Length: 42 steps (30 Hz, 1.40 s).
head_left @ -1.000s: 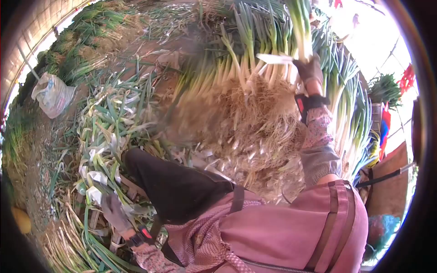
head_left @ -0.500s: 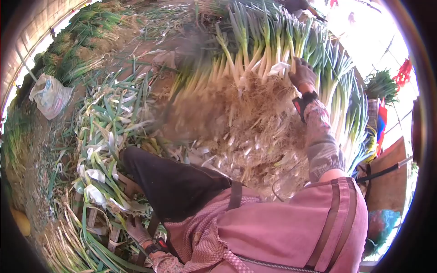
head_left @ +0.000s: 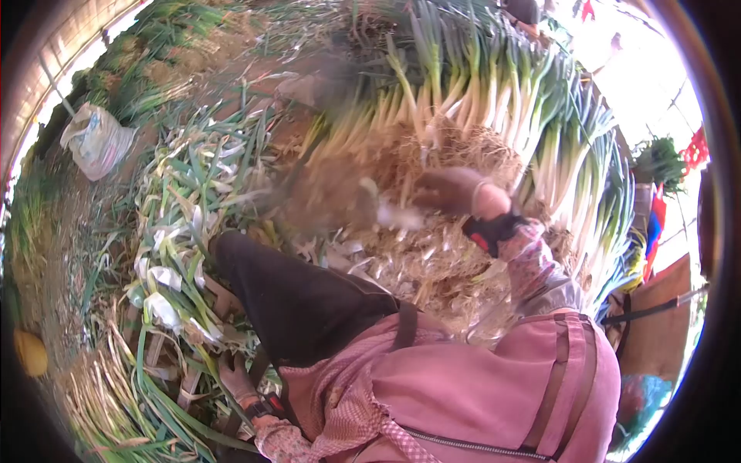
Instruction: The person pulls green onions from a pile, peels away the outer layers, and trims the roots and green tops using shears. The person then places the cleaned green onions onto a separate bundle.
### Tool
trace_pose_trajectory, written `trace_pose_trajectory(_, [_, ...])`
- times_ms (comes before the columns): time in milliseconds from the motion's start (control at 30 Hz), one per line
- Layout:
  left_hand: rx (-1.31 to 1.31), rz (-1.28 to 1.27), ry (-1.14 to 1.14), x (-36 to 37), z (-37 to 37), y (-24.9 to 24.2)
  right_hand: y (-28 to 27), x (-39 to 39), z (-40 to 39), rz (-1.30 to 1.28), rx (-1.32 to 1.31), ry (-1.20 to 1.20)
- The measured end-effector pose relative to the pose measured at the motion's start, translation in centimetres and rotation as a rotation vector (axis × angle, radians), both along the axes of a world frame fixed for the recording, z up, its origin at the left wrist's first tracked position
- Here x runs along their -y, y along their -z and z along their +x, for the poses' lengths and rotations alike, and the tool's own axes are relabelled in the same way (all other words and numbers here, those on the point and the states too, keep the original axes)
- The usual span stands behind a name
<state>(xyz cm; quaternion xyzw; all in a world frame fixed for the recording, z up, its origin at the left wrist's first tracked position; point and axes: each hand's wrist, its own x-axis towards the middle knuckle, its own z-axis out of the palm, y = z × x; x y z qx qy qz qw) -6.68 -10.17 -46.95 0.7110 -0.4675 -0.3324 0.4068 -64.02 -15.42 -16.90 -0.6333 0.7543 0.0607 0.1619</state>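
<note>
"Right hand (head_left: 448,191)?"
"Gloved, motion-blurred, finger state cannot be told; just beside matted, wiry roots (head_left: 482,154)."
"Left hand (head_left: 235,376)?"
"Gloved, fingers bent beside strappy leaves (head_left: 210,361); grip unclear."
"Long green onions (head_left: 505,104)?"
"Fanned row, along the roots' far edge: smooth white shanks (head_left: 567,166), slender green tops (head_left: 552,73)."

pink garment (head_left: 463,386), dark stripes (head_left: 549,386), zip (head_left: 478,446) | floral sleeves (head_left: 528,258) | black wristbands (head_left: 503,228), red marks (head_left: 480,241) | black legwear (head_left: 297,297)

Head-worn view, facing forward and down, near both hands (head_left: 448,190)
</note>
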Motion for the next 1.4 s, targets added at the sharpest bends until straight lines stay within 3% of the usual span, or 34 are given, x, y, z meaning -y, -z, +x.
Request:
trace_pose_trajectory(133, [-0.082, 0.012, -0.051, -0.3, -0.2, 0.5, 4.0, 5.0, 2.2, 0.137, -0.182, -0.108])
trace_pose_trajectory(233, [-0.097, 0.018, -0.062, -0.5, 0.1, 0.8, 6.5, 11.0, -0.2, 0.0, -0.244, -0.097])
trace_pose_trajectory(300, [-0.086, 0.016, -0.064, -0.4, -0.4, 0.4, 4.5, 14.1, -1.4, -0.155, -0.191, 0.149])
trace_pose_trajectory(367, [-0.075, 0.014, -0.079, -0.5, -0.5, 0.3, 6.0, 19.2, -5.7, -0.243, -0.389, 0.208])
trace_pose_trajectory(467, [-0.133, -0.003, -0.096, -0.6, -0.7, 0.2, 6.4, 23.5, -9.9, -0.258, -0.42, 0.367])
trace_pose_trajectory(533, [-0.025, 0.039, -0.083, -0.6, -0.5, 0.4, 8.8, 26.1, -13.6, -0.192, -0.441, 0.433])
trace_pose_trajectory(667, [-0.008, 0.068, -0.107, -0.7, 0.3, 1.9, 11.1, 26.3, -14.3, -0.368, -0.241, 0.581])
trace_pose_trajectory(767, [0.001, 0.107, -0.099, -0.8, -0.2, 0.7, 8.0, 23.1, -10.5, -0.243, -0.118, 0.435])
trace_pose_trajectory(800, [-0.019, 0.111, -0.099, -0.7, -0.3, 0.6, 9.4, 23.4, -11.3, -0.318, -0.14, 0.369])
trace_pose_trajectory(933, [-0.077, 0.131, -0.089, -0.8, 0.0, 1.0, 10.7, 22.0, -10.3, -0.642, 0.671, 0.447])
trace_pose_trajectory(1033, [-0.081, 0.129, -0.088, -1.0, 0.6, 1.7, 7.6, 19.7, -8.0, -0.799, 1.06, 0.511])
trace_pose_trajectory(1233, [-0.062, 0.074, -0.092, -1.1, 1.6, 4.0, 2.6, 17.9, -10.0, -1.301, 1.226, 0.329])
trace_pose_trajectory(1367, [0.02, 0.109, -0.04, -0.9, 1.6, 3.5, -1.1, 16.9, -12.8, -1.516, 1.008, 0.329])
trace_pose_trajectory(1400, [0.011, 0.108, -0.044, -0.8, 1.5, 3.3, -1.5, 17.0, -13.9, -1.531, 0.791, 0.355])
